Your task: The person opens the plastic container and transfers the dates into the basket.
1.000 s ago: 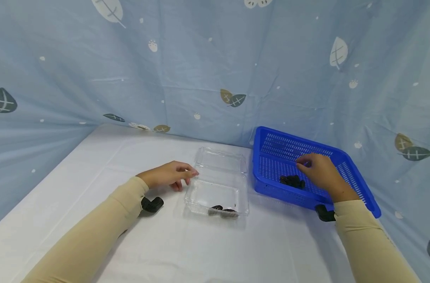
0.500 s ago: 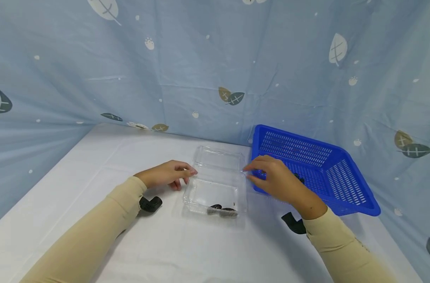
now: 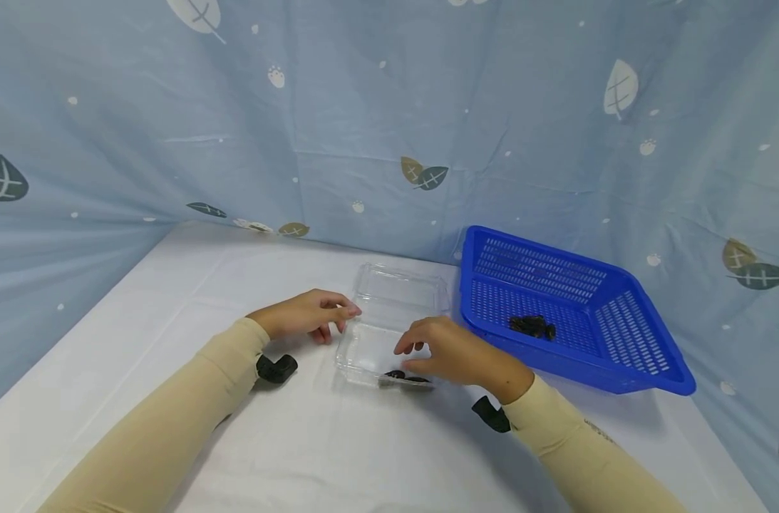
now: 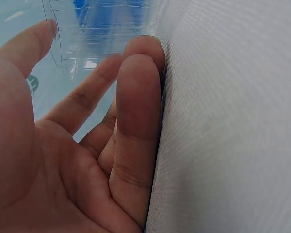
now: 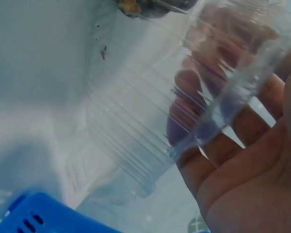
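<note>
A clear plastic clamshell box (image 3: 379, 345) lies unfolded on the white table, its lid (image 3: 402, 288) laid back. Dark wrinkled pieces (image 3: 395, 375) sit along the front wall of its near half; their exact kind is unclear. My right hand (image 3: 456, 353) reaches over that half, fingers bent and thumb apart, with nothing visible between them. In the right wrist view, its fingers show through the clear side wall. My left hand (image 3: 306, 315) rests at the box's left side, fingers relaxed, fingertips by its edge. The left wrist view shows the palm (image 4: 72, 179) holding nothing.
A blue perforated basket (image 3: 626, 342) stands right of the box, with a small heap of dark pieces (image 3: 532, 326) on its floor. Behind the table hangs a blue leaf-print curtain (image 3: 338, 107). Small crumbs (image 5: 104, 52) lie inside the box.
My right hand has moved left from above the basket, past the box's right edge, to the near half of the box. The left hand has stayed in place.
</note>
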A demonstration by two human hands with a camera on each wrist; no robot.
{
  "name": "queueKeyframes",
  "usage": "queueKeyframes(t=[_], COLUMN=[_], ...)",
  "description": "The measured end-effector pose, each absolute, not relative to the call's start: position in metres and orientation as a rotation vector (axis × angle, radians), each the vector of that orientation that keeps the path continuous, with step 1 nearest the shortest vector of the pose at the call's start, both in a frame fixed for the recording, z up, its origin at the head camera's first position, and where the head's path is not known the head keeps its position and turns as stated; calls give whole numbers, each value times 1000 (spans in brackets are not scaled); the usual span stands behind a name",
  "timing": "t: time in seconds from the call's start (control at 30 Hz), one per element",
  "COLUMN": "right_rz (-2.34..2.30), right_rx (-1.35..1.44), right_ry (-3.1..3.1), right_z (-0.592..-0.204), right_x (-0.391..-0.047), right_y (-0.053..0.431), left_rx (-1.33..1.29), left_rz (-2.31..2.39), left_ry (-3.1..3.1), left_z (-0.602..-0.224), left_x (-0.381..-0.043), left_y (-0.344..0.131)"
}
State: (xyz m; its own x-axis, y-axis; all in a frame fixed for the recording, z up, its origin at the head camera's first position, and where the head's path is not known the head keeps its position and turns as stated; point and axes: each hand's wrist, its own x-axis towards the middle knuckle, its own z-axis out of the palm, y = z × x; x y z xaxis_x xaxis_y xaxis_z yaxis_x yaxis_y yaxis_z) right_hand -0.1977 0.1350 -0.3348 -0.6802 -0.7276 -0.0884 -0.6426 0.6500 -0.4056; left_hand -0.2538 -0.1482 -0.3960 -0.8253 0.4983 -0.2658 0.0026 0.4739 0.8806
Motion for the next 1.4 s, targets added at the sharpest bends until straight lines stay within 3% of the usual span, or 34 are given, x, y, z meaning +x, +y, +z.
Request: queueKeyframes(t=[1.13,1.4], right_rz=[-468,-434], right_rx=[-1173,-1180], right_ry=[2486,2614], right_z=[-354,-334], right_x=[-206,-202], right_y=[127,135], left_rx=[427,437], left_rz=[1327,1316], left_ry=[2239,2244], left_z=[-393,-397], left_x=[-252,-254], left_y=[-146,-149])
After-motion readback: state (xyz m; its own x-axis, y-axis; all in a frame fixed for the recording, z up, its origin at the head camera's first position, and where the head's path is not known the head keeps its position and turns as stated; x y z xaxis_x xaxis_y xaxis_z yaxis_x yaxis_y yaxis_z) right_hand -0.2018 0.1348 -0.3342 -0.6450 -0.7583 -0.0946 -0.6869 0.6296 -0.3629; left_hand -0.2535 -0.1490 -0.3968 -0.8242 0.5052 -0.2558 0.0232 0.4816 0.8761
